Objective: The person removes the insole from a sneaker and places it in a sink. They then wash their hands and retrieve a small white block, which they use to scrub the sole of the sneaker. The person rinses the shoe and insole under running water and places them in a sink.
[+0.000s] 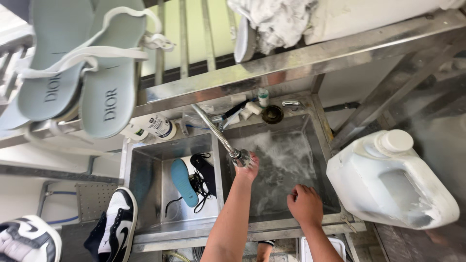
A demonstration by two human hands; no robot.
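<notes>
My left hand (247, 171) is closed around the spray head (240, 157) of a flexible metal hose (211, 127) and holds it over the right basin (318, 160) of a steel double sink. That basin is full of white foamy water (281, 155). My right hand (305, 204) rests with spread fingers at the basin's front edge and holds nothing. In the left basin (145, 170) a blue insole (183, 181) lies next to a black shoe with loose laces (204, 177).
A large white plastic jug (388, 182) stands right of the sink. Pale blue sandals (82, 68) hang at the upper left. Black-and-white sneakers (115, 225) sit at the lower left. Bottles (158, 126) and small items line the sink's back ledge. A white cloth (276, 19) lies on the shelf above.
</notes>
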